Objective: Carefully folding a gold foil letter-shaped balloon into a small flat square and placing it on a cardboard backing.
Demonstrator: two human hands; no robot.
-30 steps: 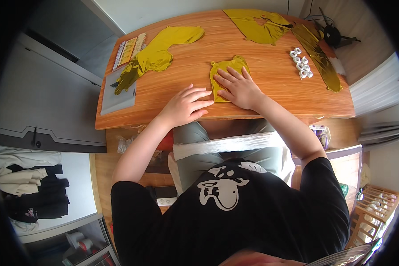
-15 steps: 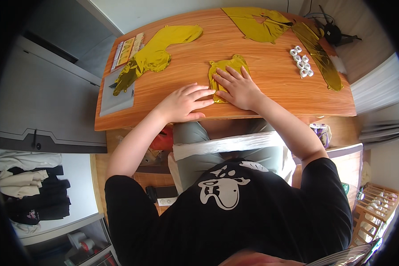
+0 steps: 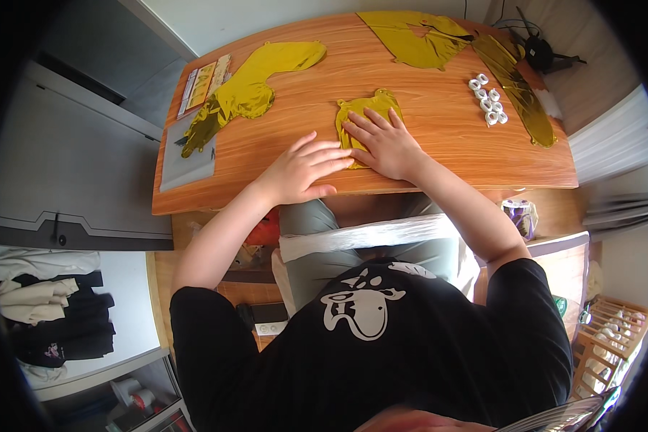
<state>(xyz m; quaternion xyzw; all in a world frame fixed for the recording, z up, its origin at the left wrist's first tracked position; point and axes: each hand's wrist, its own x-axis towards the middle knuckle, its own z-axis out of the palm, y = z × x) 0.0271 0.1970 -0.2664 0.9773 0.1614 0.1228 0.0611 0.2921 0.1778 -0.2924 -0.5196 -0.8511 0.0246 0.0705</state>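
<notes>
Now, any nudge by the spread left hand (image 3: 300, 169) is risking creased foil (image 3: 356, 106) under the spread right hand (image 3: 389, 146).

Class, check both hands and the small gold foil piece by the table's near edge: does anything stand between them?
Nothing visible does. The right hand lies spread on the small gold foil piece, and the left hand reaches just over its left side.
</notes>
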